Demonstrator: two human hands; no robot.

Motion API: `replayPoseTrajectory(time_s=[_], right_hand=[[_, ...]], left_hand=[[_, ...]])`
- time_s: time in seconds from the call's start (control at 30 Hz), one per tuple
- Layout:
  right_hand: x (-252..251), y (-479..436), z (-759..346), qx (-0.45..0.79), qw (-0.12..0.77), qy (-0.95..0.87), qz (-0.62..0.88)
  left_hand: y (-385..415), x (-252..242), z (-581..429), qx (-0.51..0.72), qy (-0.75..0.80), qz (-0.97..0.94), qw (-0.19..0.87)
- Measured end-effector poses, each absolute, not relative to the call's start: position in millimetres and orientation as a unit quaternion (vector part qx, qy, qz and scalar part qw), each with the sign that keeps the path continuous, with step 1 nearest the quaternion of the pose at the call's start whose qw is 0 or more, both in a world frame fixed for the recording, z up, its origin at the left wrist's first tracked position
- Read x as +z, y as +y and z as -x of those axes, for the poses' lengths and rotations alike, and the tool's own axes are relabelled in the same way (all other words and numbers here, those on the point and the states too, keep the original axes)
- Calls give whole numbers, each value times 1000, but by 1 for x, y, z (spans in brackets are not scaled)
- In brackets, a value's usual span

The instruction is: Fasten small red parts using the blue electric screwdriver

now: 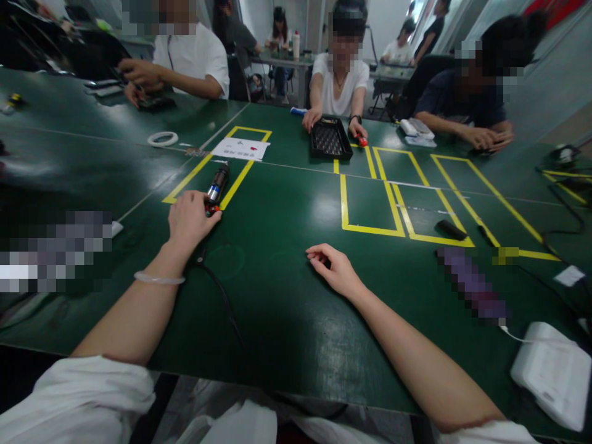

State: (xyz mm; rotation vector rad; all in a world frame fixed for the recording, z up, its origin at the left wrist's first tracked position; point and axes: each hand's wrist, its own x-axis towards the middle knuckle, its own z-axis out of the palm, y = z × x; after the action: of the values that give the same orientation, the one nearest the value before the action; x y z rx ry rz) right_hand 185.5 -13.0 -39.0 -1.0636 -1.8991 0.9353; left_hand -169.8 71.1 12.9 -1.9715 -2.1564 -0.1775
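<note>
On the left of the green table, my left hand (pixel 189 216) is closed around the near end of a corded electric screwdriver (pixel 216 185). The tool has a dark body with a silver and blue band, and its thin tip points away from me. Something red shows by my thumb; my palm hides the rest of that end. Nearer the middle, my right hand (pixel 337 268) rests low over the bare tabletop. Its fingers are curled, thumb and fingertips close together, and nothing shows in them.
Yellow tape outlines (pixel 372 229) mark the table. A white paper (pixel 240 149) and a tape roll (pixel 161 139) lie ahead left. Across the table, a person holds a black tray (pixel 330 139). To the right are a phone (pixel 472 283), a white power adapter (pixel 552 373) and cables.
</note>
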Motion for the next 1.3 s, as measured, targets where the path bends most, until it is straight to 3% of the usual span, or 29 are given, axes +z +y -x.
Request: replayPoseTrajectory(time_s=[0.17,0.3,0.47,0.6,0.7,0.93,1.17,1.3], right_hand=[[-38,-13,-185,365,375,-744,417],[-38,-12,-184,366,374,-743,417],[-39,-11,-184,387,381,-729,416],[-39,-12,-184,455,398,-692,394],[-39,-12,-183,512,413,-662,359],[-39,-11,-184,536,431,-638,347],[-41,-11,-182,475,440,-667,369],[-41,-11,-183,474,439,-662,380]], left_hand=[[71,16,164,-62,-733,669,106],[70,14,157,-147,-718,678,51],[56,5,104,-281,-570,736,-231],[36,2,45,-251,-431,746,-442],[25,2,17,-207,-370,735,-529],[21,5,4,-217,-372,719,-546],[20,-3,6,-241,-385,678,-578],[19,-4,9,-257,-391,707,-530]])
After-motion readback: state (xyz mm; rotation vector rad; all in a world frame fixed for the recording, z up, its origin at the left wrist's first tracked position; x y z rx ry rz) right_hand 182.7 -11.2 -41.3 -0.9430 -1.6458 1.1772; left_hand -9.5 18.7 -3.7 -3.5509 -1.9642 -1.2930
